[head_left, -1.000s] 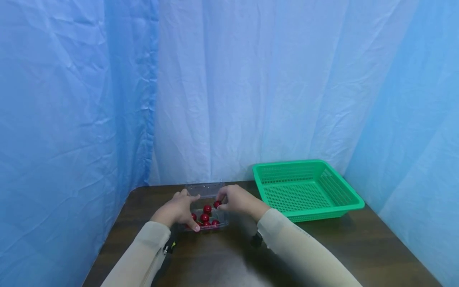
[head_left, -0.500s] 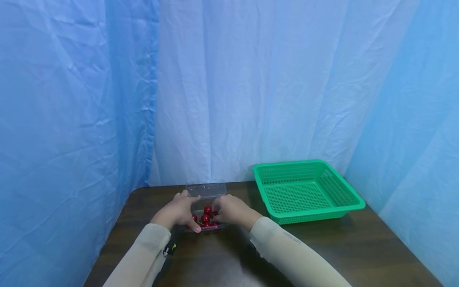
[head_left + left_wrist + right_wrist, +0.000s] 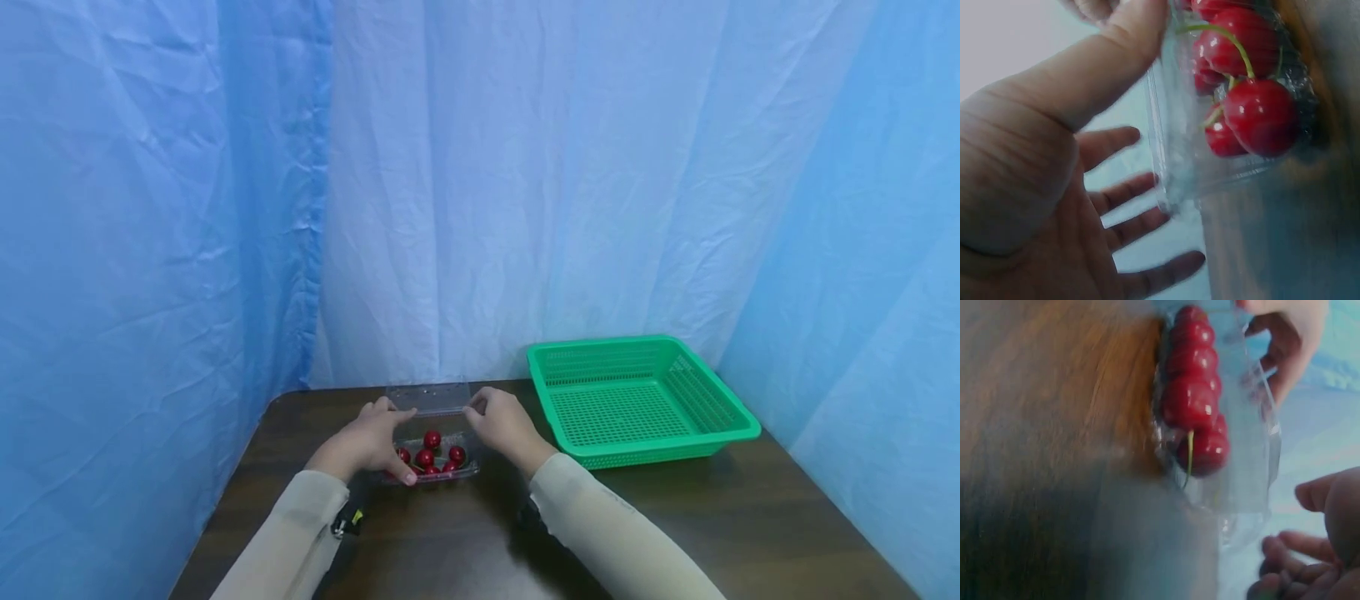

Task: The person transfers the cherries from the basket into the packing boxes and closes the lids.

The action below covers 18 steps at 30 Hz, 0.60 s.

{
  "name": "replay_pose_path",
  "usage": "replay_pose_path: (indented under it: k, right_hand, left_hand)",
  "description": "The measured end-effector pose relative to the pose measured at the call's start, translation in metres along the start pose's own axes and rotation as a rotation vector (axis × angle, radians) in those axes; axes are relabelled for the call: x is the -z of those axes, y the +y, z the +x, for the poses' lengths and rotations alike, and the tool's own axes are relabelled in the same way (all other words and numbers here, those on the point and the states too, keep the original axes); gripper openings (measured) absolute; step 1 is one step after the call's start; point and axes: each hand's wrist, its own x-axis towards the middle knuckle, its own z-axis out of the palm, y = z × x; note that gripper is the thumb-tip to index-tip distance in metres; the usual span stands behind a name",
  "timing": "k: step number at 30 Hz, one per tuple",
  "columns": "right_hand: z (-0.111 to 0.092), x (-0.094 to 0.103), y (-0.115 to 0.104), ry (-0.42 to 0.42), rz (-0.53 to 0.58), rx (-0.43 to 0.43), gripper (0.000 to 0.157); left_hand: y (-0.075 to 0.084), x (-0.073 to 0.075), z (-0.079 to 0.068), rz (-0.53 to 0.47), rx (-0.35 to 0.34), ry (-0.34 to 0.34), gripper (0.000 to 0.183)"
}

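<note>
Several red cherries [image 3: 425,458] lie in a clear plastic clamshell box [image 3: 471,472], whose lid [image 3: 429,400] is folded back toward the curtain. Green stems show on some of them in the wrist views. My left hand [image 3: 363,442] rests at the box's left end, its thumb on the near rim and its other fingers spread straight on the far side. Over the back right corner, my right hand [image 3: 504,423] hovers with nothing between its loosely curled fingers; in the right wrist view, thumb and fingers stand apart. One cherry [image 3: 457,455] sits at the box's right side, below it.
To the right stands a green plastic basket [image 3: 615,408] with slotted walls and no contents in sight. Everything stands on a dark wooden table [image 3: 450,542]. Blue-white curtains [image 3: 525,208] close off the back and both sides.
The right hand, pinching a cherry a second ago, lowered it into the right part of the box, let go, and has risen back and to the right. The left hand stays nearly still.
</note>
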Motion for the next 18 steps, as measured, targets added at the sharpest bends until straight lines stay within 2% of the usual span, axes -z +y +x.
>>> replay_pose_path:
  k: [3, 5, 9, 13, 18]
  right_hand:
    - [0.002, -0.003, 0.008, -0.026, 0.037, -0.066, 0.044]
    - [0.004, -0.006, 0.014, -0.044, 0.066, -0.090, 0.051]
    - [0.007, -0.010, 0.024, -0.083, 0.179, -0.120, 0.053]
    - [0.012, -0.012, 0.031, -0.138, 0.323, -0.145, 0.053]
    - [0.014, -0.014, 0.033, -0.181, 0.415, -0.159, 0.053]
  left_hand:
    - [-0.009, 0.001, 0.001, -0.082, -0.025, -0.007, 0.119]
    - [-0.015, 0.002, 0.002, -0.130, -0.039, -0.008, 0.114]
    - [-0.027, 0.006, 0.008, -0.152, -0.025, 0.035, 0.091]
    - [-0.037, 0.009, 0.014, -0.129, 0.039, 0.092, 0.066]
    - [-0.046, 0.011, 0.022, -0.131, 0.076, 0.072, 0.054]
